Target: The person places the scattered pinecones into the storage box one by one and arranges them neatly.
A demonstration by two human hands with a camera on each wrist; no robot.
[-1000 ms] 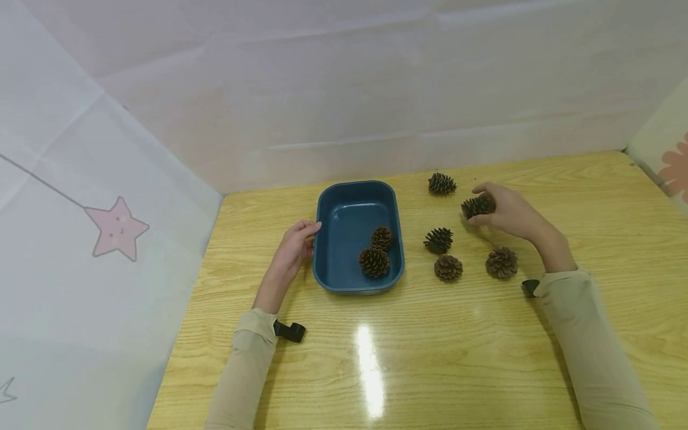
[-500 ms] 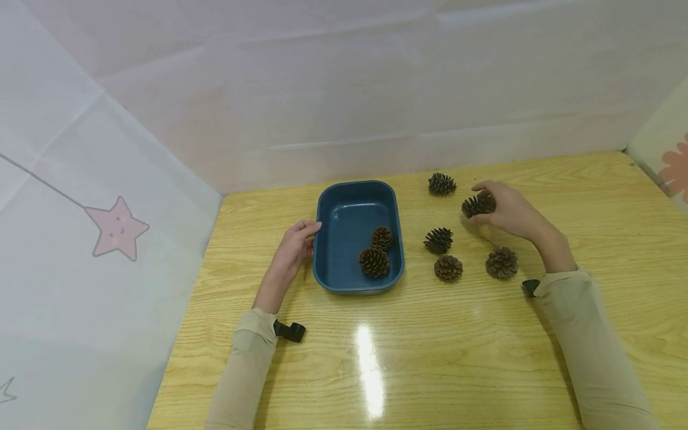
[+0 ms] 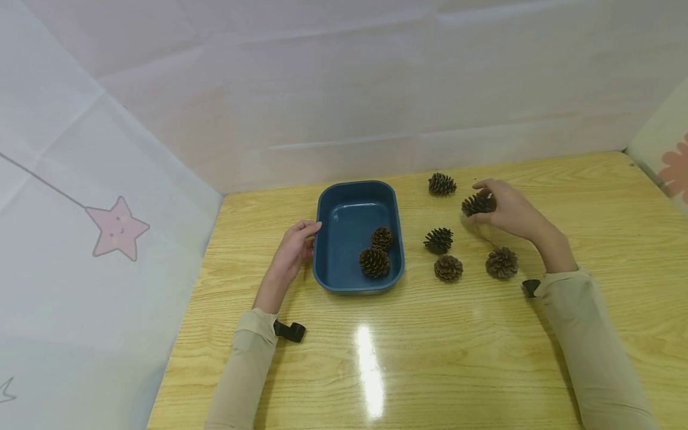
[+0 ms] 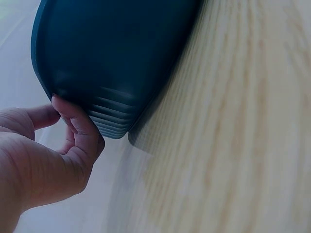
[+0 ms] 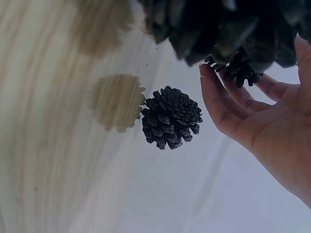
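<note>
My left hand [image 3: 292, 248] holds the left rim of a deep blue tray [image 3: 335, 239]. In the left wrist view its thumb and fingers pinch the tray's edge from both sides. Two brown pine cones [image 3: 374, 262] lie inside, near the tray's right wall. Off to the right, my right hand [image 3: 510, 210] grips a dark pine cone [image 3: 477, 205] between thumb and fingers, close over the table. From the right wrist, much of that pine cone [image 5: 240, 68] is hidden behind a nearer one [image 5: 228, 29].
Several more pine cones lie on the wooden table [image 3: 457, 358]: one at the back [image 3: 442, 184], a dark one [image 3: 438, 240], a brown one [image 3: 448, 268] and another below my right wrist [image 3: 502, 263]. A pale wall covering [image 3: 349, 107] rises behind the table.
The right hand's fingertips have shifted up slightly, and the pine cone between them has turned a little. The left hand and the tray have stayed put.
</note>
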